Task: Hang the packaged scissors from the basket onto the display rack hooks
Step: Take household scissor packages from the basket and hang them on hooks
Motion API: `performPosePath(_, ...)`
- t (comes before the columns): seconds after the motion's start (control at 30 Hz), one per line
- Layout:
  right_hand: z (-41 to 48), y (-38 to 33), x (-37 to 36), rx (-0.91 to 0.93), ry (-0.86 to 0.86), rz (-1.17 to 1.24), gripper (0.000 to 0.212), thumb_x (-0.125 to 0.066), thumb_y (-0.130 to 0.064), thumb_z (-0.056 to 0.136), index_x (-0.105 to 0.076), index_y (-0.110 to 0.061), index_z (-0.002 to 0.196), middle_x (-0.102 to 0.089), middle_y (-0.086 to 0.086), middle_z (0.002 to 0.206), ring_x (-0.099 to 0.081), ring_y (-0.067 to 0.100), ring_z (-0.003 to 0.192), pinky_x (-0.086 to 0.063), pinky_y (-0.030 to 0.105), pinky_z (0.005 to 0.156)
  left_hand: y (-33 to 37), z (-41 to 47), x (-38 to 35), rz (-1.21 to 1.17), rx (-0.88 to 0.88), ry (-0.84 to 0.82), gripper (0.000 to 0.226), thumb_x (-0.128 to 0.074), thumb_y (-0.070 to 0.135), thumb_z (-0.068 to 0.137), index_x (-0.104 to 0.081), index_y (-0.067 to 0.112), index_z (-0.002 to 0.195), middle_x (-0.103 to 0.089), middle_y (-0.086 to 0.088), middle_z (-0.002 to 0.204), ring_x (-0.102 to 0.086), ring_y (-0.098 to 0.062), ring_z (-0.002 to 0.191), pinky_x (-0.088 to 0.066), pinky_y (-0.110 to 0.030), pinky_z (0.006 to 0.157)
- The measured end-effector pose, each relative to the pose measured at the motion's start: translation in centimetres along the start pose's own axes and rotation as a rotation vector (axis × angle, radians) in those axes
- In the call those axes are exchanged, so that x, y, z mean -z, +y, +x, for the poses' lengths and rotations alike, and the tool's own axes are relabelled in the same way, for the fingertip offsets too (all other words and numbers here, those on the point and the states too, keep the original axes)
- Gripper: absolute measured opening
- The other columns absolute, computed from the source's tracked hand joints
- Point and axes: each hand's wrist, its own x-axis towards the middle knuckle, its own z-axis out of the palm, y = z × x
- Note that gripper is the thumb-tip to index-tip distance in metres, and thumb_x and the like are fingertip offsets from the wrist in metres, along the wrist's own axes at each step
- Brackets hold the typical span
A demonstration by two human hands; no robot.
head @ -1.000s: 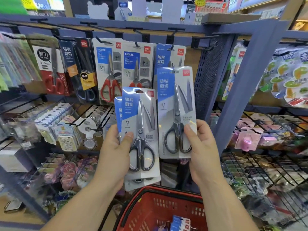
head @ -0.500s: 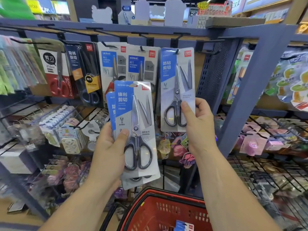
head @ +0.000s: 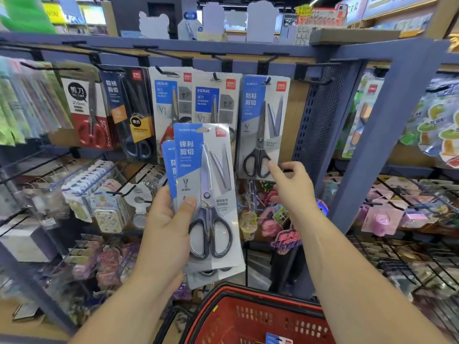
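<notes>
Hung pack (head: 263, 125) sits on hook (head: 268, 80) of rack (head: 248, 49); right hand (head: 295, 187) empty, fingers loose, just beside its lower edge; left hand (head: 171, 227) grips stack of scissor packs (head: 208, 184) above basket (head: 248, 292); next, likely: right hand takes front pack, threads hang-hole onto matching hook.

Scissors pack (head: 263, 125) lifted and hung on rack hook (head: 268, 80); grip on it released. Right hand (head: 293, 187) drawn back beside the pack's lower corner, fingers loosened.
</notes>
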Motion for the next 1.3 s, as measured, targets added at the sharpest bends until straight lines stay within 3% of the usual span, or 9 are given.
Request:
performPosePath(0.1,-2.8,0.2,0.5,0.081,0.069,-0.041,0.042,-0.064,-0.056,0.097,-0.055,-0.027,0.126,-0.062,-0.006,0.115,-0.063,0.016,0.108,-0.054,0.045,0.092,-0.2,0.0,-0.1,-0.023,0.024,0.000,0.026,-0.048,0.012,0.111,-0.063,0.028,0.125,-0.079,0.002,0.118,-0.075,-0.021,0.109,-0.056,-0.042,0.093)
performPosePath(0.2,-7.3,-0.4,0.5,0.092,-0.089,0.143,0.030,-0.070,-0.049,0.095,-0.060,-0.034,0.119,-0.067,-0.011,0.112,-0.067,0.014,0.102,-0.056,0.039,0.086,-0.6,-0.1,-0.6,-0.035,0.047,-0.005,0.024,-0.049,0.013,0.110,-0.064,0.027,0.123,-0.080,0.000,0.115,-0.077,-0.023,0.106,-0.058,-0.041,0.087)
performPosePath(0.37,-12.8,0.5,-0.7,0.063,-0.371,0.246,0.066,-0.091,-0.037,0.075,-0.057,-0.038,0.132,-0.070,-0.019,0.122,-0.069,0.003,0.111,-0.058,0.035,0.097,-0.9,-0.7,-1.8,-0.078,0.078,-0.047,0.023,-0.050,0.011,0.110,-0.064,0.023,0.122,-0.081,0.000,0.109,-0.078,-0.019,0.097,-0.061,-0.024,0.070)
performPosePath(0.5,-14.6,1.3,-1.6,0.051,-0.313,0.343,0.043,-0.075,-0.016,0.095,-0.063,-0.033,0.132,-0.075,-0.015,0.118,-0.071,0.008,0.111,-0.057,0.045,0.102,-1.2,-1.3,-2.6,-0.131,0.123,-0.045,0.021,-0.053,0.009,0.108,-0.065,0.020,0.122,-0.081,0.001,0.108,-0.078,-0.014,0.095,-0.059,-0.021,0.069)
performPosePath(0.67,-15.1,2.2,-1.3,0.030,-0.239,0.445,0.027,-0.063,-0.017,0.102,-0.068,-0.027,0.126,-0.078,-0.008,0.110,-0.074,0.010,0.097,-0.060,0.027,0.082,-1.6,-2.0,-2.9,-0.253,0.233,-0.019,0.018,-0.058,0.014,0.105,-0.065,0.019,0.120,-0.080,-0.010,0.110,-0.078,-0.025,0.092,-0.061,-0.040,0.076)
performPosePath(0.77,-14.8,2.5,-1.0,0.006,-0.196,0.531,0.032,-0.065,-0.023,0.098,-0.066,-0.021,0.130,-0.078,-0.001,0.114,-0.075,0.019,0.104,-0.062,0.036,0.087,-1.5,-2.4,-3.2,-0.291,0.246,-0.032,0.022,-0.057,0.015,0.105,-0.065,0.021,0.124,-0.080,-0.010,0.113,-0.078,-0.027,0.095,-0.062,-0.043,0.079)
performPosePath(0.9,-14.5,2.5,-1.0,-0.007,-0.152,0.666,0.039,-0.063,-0.026,0.093,-0.065,-0.016,0.131,-0.073,-0.009,0.091,-0.069,0.006,0.082,-0.057,0.022,0.071,-1.6,-2.7,-3.3,-0.296,0.227,-0.067,0.026,-0.052,0.013,0.108,-0.063,0.023,0.130,-0.080,-0.005,0.117,-0.078,-0.023,0.103,-0.063,-0.035,0.077)
performPosePath(1.07,-13.8,2.5,-0.5,-0.021,-0.115,0.713,0.033,-0.060,-0.022,0.097,-0.064,-0.019,0.129,-0.076,0.008,0.122,-0.071,0.027,0.112,-0.059,0.044,0.096,-1.9,-2.5,-2.9,-0.187,0.181,-0.038,0.030,-0.048,0.009,0.110,-0.064,0.028,0.126,-0.080,0.000,0.116,-0.077,-0.019,0.105,-0.062,-0.033,0.080)
performPosePath(1.3,-9.8,-0.9,1.3,0.156,-0.096,0.637,0.025,-0.056,-0.011,0.104,-0.060,-0.021,0.127,-0.076,-0.009,0.113,-0.071,0.007,0.104,-0.056,0.019,0.081,-1.2,-0.9,-1.4,-0.039,0.089,0.027,0.029,-0.049,0.010,0.111,-0.064,0.030,0.126,-0.079,0.003,0.116,-0.075,-0.021,0.109,-0.058,-0.039,0.091)
